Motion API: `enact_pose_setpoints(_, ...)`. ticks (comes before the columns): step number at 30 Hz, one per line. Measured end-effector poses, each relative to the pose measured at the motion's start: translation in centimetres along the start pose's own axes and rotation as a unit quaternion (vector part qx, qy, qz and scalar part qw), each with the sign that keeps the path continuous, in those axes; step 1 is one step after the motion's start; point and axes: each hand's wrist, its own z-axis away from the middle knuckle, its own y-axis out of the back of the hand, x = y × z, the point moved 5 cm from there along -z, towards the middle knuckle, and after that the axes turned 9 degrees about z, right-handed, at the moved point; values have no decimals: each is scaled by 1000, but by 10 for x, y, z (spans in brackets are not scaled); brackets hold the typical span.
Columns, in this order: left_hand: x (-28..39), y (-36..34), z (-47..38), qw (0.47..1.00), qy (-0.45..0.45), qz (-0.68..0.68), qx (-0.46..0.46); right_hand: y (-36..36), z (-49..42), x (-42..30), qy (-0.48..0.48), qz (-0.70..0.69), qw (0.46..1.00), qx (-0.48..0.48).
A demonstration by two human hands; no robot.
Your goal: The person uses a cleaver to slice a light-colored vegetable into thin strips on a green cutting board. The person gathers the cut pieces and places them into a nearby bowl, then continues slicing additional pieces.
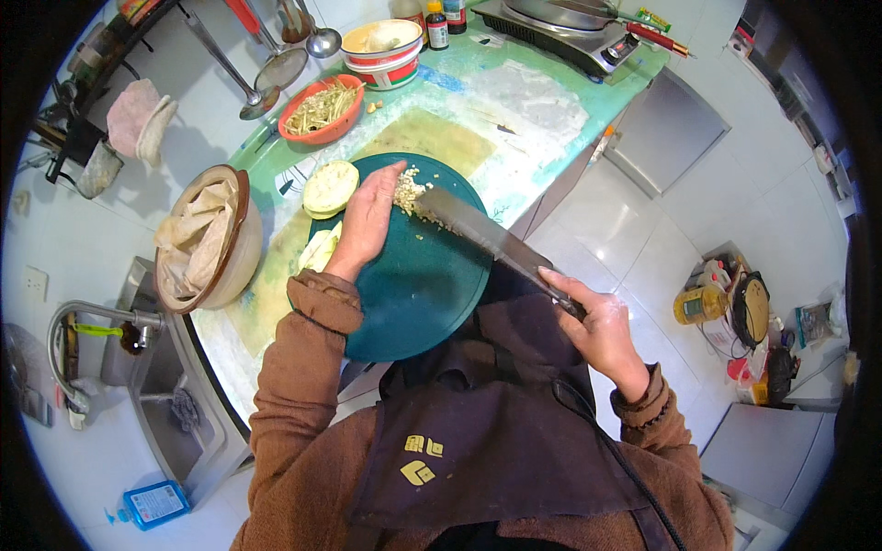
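Observation:
My right hand (598,327) grips the handle of a wide-bladed kitchen knife (486,237), whose blade reaches over a round dark green cutting board (420,296). At the blade's tip lies a heap of finely chopped pale pieces, possibly garlic (408,189). My left hand (370,213) stands on its edge against the left of this heap, holding nothing that I can see; its fingers look straight and held together. Pale round vegetable slices (331,187) are stacked at the board's upper left. More pale green-edged slices (318,249) lie left of my left wrist.
An orange bowl of shredded vegetable (322,110) and a white-and-red tub (382,55) stand beyond the board. To the left are a large cloth-lined pot (207,241) and a sink (169,413). An induction cooker (558,34) with a pan sits at the far right of the counter.

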Motion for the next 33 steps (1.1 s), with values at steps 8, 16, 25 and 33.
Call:
enact_pose_setpoints(8,-38,-5,0,988,98,109,51,-41,16,3,-228,-568,787,-71)
enact_pose_setpoints(16,-23,-9,8,980,-18,-195,28,-66,19,-6,-261,-628,725,-111)
enact_pose_setpoints(25,-35,-14,1,932,79,-352,34,-90,15,-15,-287,-668,681,-86)
enact_pose_setpoints(33,-8,-19,34,981,4,-189,47,-104,-4,-17,-279,-667,683,-104)
